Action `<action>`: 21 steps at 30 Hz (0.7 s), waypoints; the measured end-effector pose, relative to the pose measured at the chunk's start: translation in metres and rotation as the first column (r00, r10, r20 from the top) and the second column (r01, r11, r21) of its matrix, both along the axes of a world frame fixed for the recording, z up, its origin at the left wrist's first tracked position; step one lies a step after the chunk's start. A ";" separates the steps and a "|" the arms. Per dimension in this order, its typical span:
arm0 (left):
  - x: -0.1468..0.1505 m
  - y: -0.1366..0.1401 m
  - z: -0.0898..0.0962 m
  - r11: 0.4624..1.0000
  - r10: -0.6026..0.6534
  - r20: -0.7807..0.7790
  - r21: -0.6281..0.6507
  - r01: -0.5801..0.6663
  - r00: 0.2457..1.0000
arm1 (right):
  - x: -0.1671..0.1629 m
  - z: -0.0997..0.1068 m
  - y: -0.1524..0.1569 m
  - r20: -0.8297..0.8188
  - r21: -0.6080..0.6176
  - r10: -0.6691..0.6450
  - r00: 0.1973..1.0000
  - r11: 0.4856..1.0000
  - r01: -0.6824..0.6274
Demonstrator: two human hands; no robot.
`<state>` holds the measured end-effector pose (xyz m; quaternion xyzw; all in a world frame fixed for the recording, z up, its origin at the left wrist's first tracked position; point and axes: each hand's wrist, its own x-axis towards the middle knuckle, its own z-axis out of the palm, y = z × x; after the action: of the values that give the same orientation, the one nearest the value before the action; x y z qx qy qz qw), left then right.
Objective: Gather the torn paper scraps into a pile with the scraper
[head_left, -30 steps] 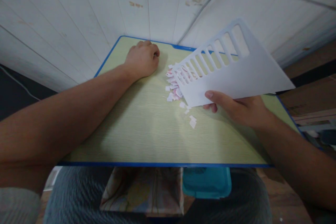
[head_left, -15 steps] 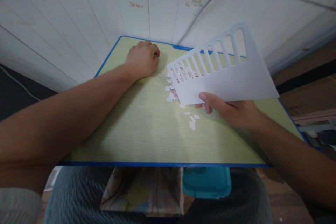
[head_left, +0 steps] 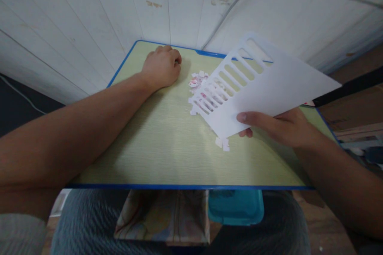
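A thin, flat white slotted panel (head_left: pixel 269 83), with a row of rounded slots of graded length along one side, is tilted above the table in my right hand (head_left: pixel 275 127). The thumb lies on its face and the fingers are underneath. Its lower left edge is down among small white and pink paper scraps (head_left: pixel 197 79), some showing through the slots. A few more scraps (head_left: pixel 223 143) lie by its lowest corner. My left hand (head_left: pixel 163 65) rests as a closed fist near the table's back edge, left of the scraps; nothing shows in it.
The light-green table (head_left: pixel 149 143) has a blue rim and stands against a white plank wall (head_left: pixel 185 4) with a grey cable (head_left: pixel 230 8). Below its front edge are an open patterned fabric-like container (head_left: pixel 161 215) and a teal plastic tub (head_left: pixel 236 209). Cardboard boxes (head_left: pixel 353 107) stand at the right.
My right hand has turned the slotted panel, its left end sweeping down and toward me. Loose scraps near the front have shifted and bunched at its corner. My left hand has stayed put.
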<state>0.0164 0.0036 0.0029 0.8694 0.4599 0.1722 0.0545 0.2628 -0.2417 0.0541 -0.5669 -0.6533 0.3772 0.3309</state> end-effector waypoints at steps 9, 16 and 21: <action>0.001 -0.002 0.002 0.999 -0.001 0.039 -0.050 0.003 0.999 | 0.003 -0.003 -0.002 0.022 -0.014 0.029 0.999 0.999 -0.029; 0.003 -0.001 0.001 1.000 0.010 -0.021 0.016 -0.010 1.000 | 0.006 0.003 -0.002 -0.024 -0.036 0.027 0.999 0.999 -0.028; 0.001 0.003 -0.002 0.999 0.007 -0.037 0.043 -0.006 0.999 | 0.005 0.005 -0.001 -0.034 -0.131 0.101 0.994 0.986 -0.105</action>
<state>0.0171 0.0068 0.0006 0.8719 0.4598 0.1663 0.0266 0.2679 -0.2429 0.0595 -0.5479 -0.6507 0.4439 0.2816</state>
